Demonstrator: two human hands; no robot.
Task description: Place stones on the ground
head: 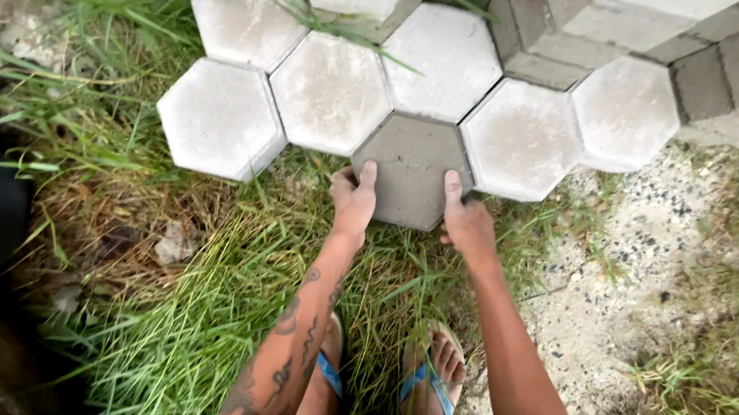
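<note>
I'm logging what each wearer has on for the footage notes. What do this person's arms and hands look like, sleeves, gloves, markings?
Both hands are bare, with no gloves, rings or watch in view. The left forearm carries dark tattoos running from near the wrist up toward the elbow. The right forearm shows no markings. No sleeves reach either forearm. The left hand and right hand are unmarked as far as the view shows.

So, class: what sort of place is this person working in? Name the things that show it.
Probably an outdoor paving site. Both hands, left hand and right hand, grip a grey hexagonal paver set among laid pale pavers, on grass and sandy ground, with stacked blocks behind.
</note>
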